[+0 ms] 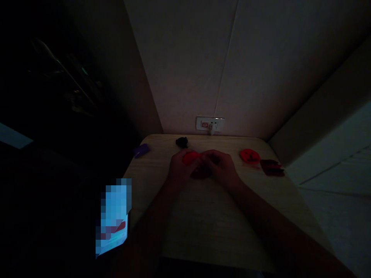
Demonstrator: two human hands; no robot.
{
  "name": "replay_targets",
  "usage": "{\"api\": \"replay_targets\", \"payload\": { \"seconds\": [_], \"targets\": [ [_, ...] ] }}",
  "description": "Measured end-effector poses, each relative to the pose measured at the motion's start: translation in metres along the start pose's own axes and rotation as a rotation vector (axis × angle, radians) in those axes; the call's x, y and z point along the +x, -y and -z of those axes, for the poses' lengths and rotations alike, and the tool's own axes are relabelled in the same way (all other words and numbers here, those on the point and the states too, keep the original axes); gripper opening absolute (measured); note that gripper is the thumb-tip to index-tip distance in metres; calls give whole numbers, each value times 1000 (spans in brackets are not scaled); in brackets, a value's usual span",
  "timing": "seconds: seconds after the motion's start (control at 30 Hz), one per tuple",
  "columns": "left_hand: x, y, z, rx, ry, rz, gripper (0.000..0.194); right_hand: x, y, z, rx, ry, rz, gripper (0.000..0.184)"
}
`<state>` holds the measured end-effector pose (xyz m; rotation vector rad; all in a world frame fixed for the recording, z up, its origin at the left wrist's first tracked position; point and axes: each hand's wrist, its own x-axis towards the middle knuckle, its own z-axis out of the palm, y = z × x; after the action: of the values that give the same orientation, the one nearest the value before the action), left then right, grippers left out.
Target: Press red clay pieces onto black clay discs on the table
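- Left hand [177, 170] holds a red piece [190, 157] over the table [197, 220], far middle.
- Right hand [222, 166]: narrow, just beside it; cannot tell whether gripping.
- Advised: left steady, right light.

The scene is very dim, the left side sinking into near-black. A glowing blue-white phone screen [117, 233], partly covered by coarse pixelation, is the brightest patch. Faint, soft light grazes the wall [185, 69] and counter [203, 216]; the left hand [178, 168] and right hand [222, 166] look shadowed, their detail smeared.
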<state>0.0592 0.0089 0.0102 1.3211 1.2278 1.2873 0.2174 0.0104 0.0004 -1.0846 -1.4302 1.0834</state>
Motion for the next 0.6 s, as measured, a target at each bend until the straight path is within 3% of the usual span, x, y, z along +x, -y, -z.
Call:
{"api": "replay_targets", "payload": {
  "seconds": [0.13, 0.3, 0.43, 0.6],
  "targets": [
    [1, 4, 1, 54, -36, -7, 21, -1, -1, 0, -36, -42, 40, 26],
    [1, 3, 3, 25, -96, 23, 25, 6, -3, 7, 0, -253, 53, 24],
    [5, 1, 9, -59, -267, -7, 33, 14, -6, 15, 53, -381, 15, 28],
    [15, 8, 22, -9, -452, 11, 23, 14, -9, 15, 52, -344, -74, 31]
  ]
}}
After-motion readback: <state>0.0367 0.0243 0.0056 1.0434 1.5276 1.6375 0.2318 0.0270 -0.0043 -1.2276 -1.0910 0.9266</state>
